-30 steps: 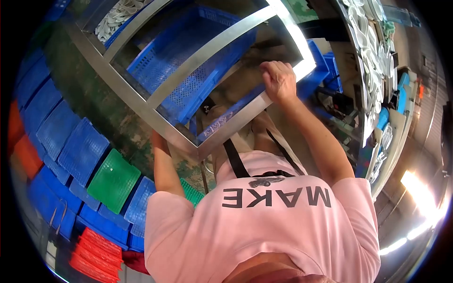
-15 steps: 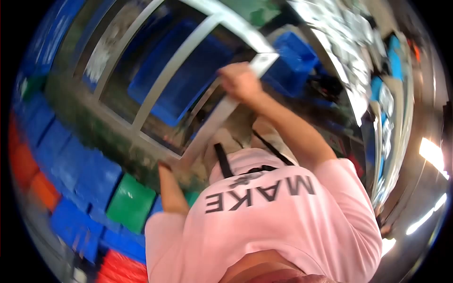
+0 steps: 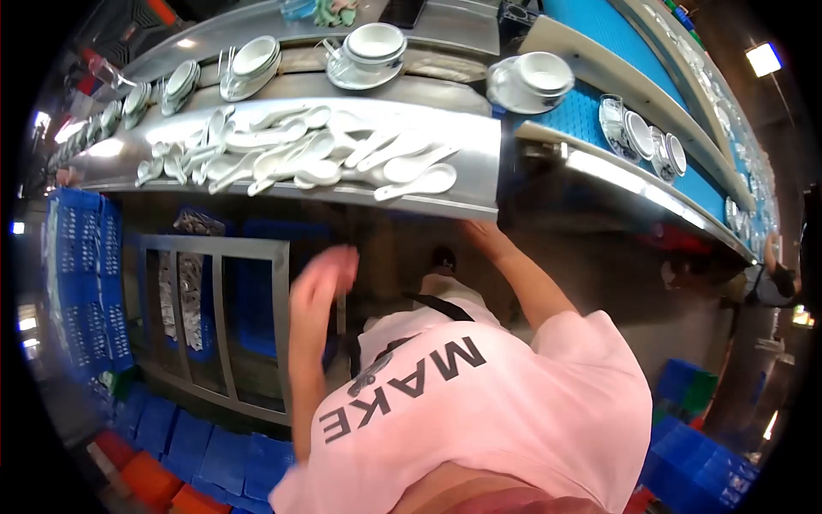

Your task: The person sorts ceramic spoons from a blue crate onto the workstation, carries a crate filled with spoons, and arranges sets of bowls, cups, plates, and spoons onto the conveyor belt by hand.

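Note:
My left hand is raised beside the metal frame, apart from it, and its fingers are smeared by motion. At the front edge of the steel table, my right hand shows only in part, its fingers hidden at the edge. White spoons lie in a loose heap on that table. Behind them, cups and bowls sit stacked on saucers in a row. Another stack stands near the table's right end.
Blue conveyor belts with more stacked dishes run off to the right. Blue crates stand at the far left, and more blue baskets line the lower left. A person is at the far right.
The view has swung from the metal frame to the table with the spoons. My right hand has left the frame and is at the table edge. My left hand has come up beside the frame.

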A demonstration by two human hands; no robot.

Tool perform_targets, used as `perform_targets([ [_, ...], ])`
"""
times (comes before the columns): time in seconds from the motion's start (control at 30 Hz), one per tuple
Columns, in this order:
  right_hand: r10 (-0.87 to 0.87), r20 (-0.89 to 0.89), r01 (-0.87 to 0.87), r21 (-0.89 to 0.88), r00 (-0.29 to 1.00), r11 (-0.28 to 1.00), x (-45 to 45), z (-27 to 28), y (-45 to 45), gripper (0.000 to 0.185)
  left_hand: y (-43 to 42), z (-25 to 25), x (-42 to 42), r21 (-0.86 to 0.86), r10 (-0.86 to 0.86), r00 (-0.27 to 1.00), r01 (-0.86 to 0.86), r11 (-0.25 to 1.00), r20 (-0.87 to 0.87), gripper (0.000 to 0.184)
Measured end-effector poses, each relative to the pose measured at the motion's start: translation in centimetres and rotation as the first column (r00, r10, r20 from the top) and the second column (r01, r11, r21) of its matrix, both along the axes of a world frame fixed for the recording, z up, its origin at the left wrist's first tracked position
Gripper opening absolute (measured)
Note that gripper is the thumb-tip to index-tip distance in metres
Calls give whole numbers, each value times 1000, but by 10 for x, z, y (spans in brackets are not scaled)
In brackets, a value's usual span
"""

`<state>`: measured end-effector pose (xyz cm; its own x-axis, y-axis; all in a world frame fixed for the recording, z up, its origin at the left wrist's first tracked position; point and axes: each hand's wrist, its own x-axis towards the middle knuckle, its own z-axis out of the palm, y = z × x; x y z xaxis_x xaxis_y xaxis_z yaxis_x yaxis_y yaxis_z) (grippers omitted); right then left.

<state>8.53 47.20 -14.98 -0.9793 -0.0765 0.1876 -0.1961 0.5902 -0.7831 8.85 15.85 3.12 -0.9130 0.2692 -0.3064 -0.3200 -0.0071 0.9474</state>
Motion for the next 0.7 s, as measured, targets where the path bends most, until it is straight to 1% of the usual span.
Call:
perform_targets([
  [0.03, 69, 84, -48, -229, 994, 972, -13, 4, 6, 39, 52, -5, -54, 49, -128, 977, 138, 989, -170, 37],
  [0.07, 52, 59, -46, -85, 997, 995, -24, 0, 8, 39, 113, -7, -101, 130, -183, 975, 199, 971, -128, 53],
  [0.1, 19, 15, -20, 99, 1000, 995, -35, -7, 11, 39, 173, -21, -147, -84, -354, 896, 345, 935, -267, 69],
  [0.13, -29, -19, 33, 254, 999, 967, -43, -15, 14, 40, 233, -37, -179, -467, -469, 568, 160, 869, -676, 80],
  [0.17, -75, -43, 86, 355, 996, 931, -48, -23, 19, 40, 272, -53, -195, -573, -569, 410, 128, 810, -713, 85],
  [0.2, -109, -59, 124, 414, 992, 902, -49, -30, 25, 40, 302, -50, -203, -662, -658, 241, 76, 745, -713, 89],
  [0.23, -133, -63, 147, 458, 989, 877, -48, -34, 29, 40, 317, -50, -206, -687, -672, 250, 35, 726, -697, 91],
  [0.3, -172, -66, 183, 466, 983, 865, -41, -45, 37, 41, 336, -52, -202, -736, -701, 272, -43, 676, -660, 95],
  [0.33, -181, -69, 193, 434, 981, 880, -38, -53, 38, 41, 340, -56, -197, -704, -657, 330, -35, 709, -678, 95],
  [0.4, -192, -76, 206, 370, 978, 906, -37, -69, 33, 42, 348, -64, -196, -678, -612, 330, -136, 723, -719, 82],
  [0.43, -229, -249, 315, 399, 941, 861, -37, -72, 31, 39, 352, -67, -195, -675, -608, 329, -146, 723, -723, 77],
  [0.5, -229, -287, 348, 487, 930, 801, -37, -69, 32, 36, 359, -63, -199, -657, -587, 322, -180, 732, -743, 66],
  [0.53, -219, -301, 354, 531, 928, 770, -33, -64, 30, 35, 360, -61, -197, -667, -585, 346, -196, 719, -733, 62],
  [0.6, -199, -262, 311, 512, 944, 801, -27, -56, 31, 33, 367, -54, -191, -676, -569, 396, -222, 702, -721, 54],
  [0.63, -192, -252, 298, 504, 948, 811, -28, -52, 35, 32, 371, -51, -189, -701, -580, 420, -239, 672, -698, 52],
  [0.7, -210, 80, 159, 413, 974, 897, -34, -39, 41, 30, 374, -45, -187, -688, -575, 397, -257, 679, -716, 50],
])
